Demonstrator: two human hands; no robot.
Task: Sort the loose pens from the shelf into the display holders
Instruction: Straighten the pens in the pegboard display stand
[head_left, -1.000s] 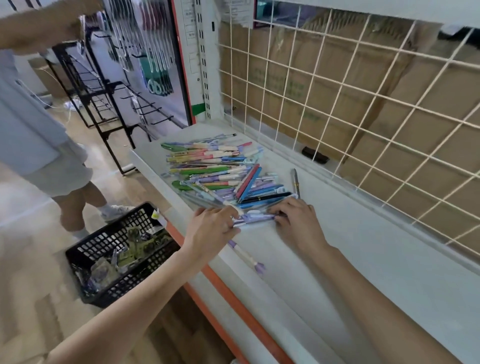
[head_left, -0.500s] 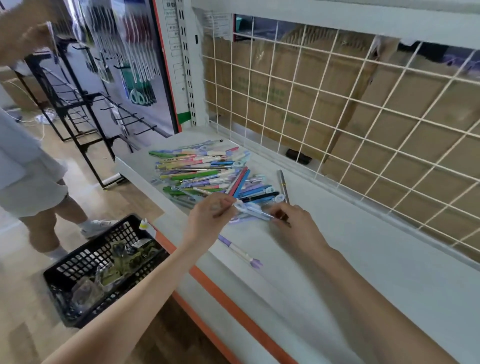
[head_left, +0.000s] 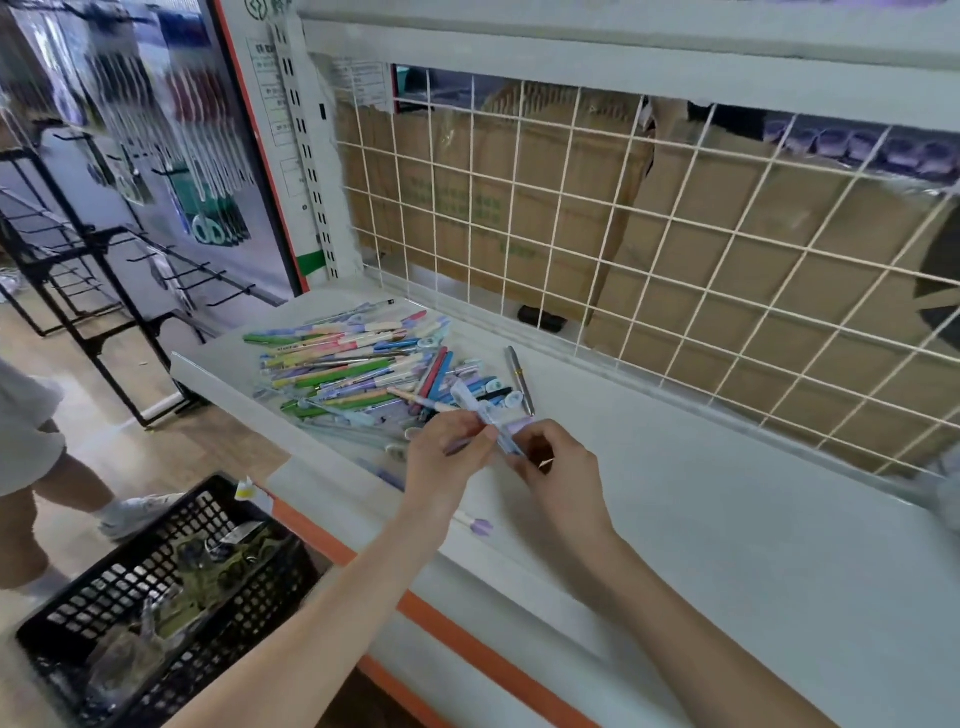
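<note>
Hidden and cut-off bits around the shelf (head_left: 727, 519)

The left hand (head_left: 447, 457) is covering part of a purple-capped pen (head_left: 480, 526) near the shelf's front edge; the hanging goods (head_left: 171, 156) left of it are blurring.

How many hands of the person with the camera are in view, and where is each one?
2. The left hand and the right hand are together above the shelf, both pinching a pale blue pen beside the pen pile.

matt white shelf (head_left: 727, 519), glossy plastic pens (head_left: 353, 364)
</note>
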